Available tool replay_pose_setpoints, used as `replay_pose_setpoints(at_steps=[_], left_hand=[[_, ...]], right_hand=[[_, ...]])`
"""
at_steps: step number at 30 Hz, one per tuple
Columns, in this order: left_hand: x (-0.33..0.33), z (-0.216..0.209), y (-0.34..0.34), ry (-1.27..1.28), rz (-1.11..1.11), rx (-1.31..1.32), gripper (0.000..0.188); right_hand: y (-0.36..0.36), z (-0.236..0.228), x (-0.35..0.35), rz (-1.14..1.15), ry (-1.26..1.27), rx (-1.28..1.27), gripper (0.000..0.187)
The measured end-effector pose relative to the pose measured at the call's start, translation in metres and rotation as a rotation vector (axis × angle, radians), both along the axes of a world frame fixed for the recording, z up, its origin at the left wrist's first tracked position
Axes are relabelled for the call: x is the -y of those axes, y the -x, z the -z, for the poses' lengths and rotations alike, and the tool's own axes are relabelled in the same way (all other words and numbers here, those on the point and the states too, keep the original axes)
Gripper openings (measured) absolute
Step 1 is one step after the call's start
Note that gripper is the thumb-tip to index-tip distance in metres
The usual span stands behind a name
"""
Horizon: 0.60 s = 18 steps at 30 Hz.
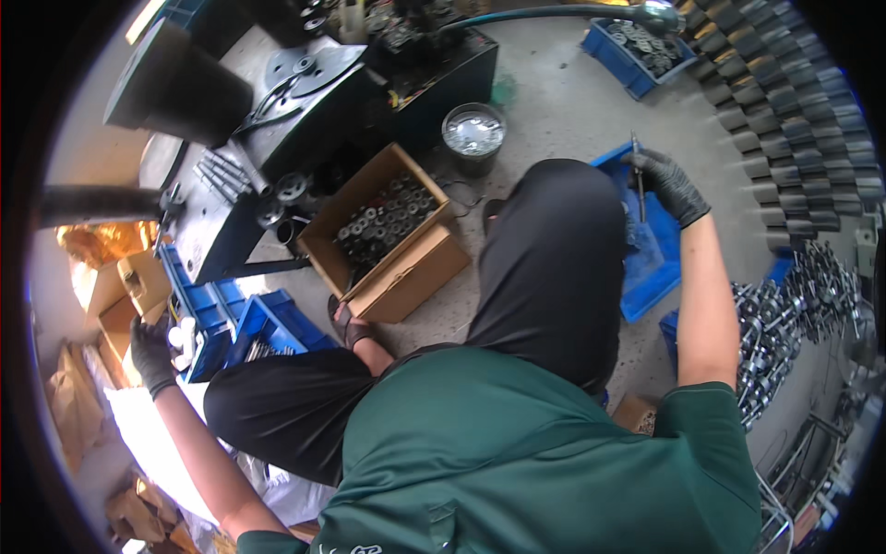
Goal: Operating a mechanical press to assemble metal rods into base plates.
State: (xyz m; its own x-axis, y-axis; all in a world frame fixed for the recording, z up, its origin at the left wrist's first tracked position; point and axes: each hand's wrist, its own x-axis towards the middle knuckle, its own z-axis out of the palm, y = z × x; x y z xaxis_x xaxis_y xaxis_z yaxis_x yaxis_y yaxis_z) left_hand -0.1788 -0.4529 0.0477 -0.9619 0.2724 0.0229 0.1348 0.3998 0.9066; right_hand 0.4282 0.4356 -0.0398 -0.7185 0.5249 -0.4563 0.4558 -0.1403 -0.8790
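My right hand (672,187), in a dark grey knit glove, is closed around a slim metal rod (641,198). The rod stands nearly upright over a blue plastic bin (657,294) beside my right knee. Some clear plastic film (643,249) lies in that bin. Far out to the left is my left hand (150,357), also gloved, its fingers stretched out and nothing visible in them. It is beside several white pieces (185,340) at the edge of the blue bins (198,300). Small metal rods (266,350) lie in the bin nearest my left knee.
Between my feet and the machine (309,83) stands an open cardboard box (318,235) of small round metal parts. A metal bucket (473,138) is behind it. Upper right are a blue bin of parts (637,81) and stacked dark cylinders (775,120); shiny metal parts (771,332) pile at right.
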Motion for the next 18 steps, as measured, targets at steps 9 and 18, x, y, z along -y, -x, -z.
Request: replay_pose_setpoints(at_steps=[9,18], left_hand=[[0.027,0.027,0.020,0.593,0.168,-0.220,0.044],[0.006,0.047,0.002,-0.056,-0.211,0.154,0.050]], right_hand=[[-0.148,0.110,0.009,0.342,-0.033,0.369,0.038],[-0.172,0.121,0.030,-0.311,-0.488,0.648,0.041]])
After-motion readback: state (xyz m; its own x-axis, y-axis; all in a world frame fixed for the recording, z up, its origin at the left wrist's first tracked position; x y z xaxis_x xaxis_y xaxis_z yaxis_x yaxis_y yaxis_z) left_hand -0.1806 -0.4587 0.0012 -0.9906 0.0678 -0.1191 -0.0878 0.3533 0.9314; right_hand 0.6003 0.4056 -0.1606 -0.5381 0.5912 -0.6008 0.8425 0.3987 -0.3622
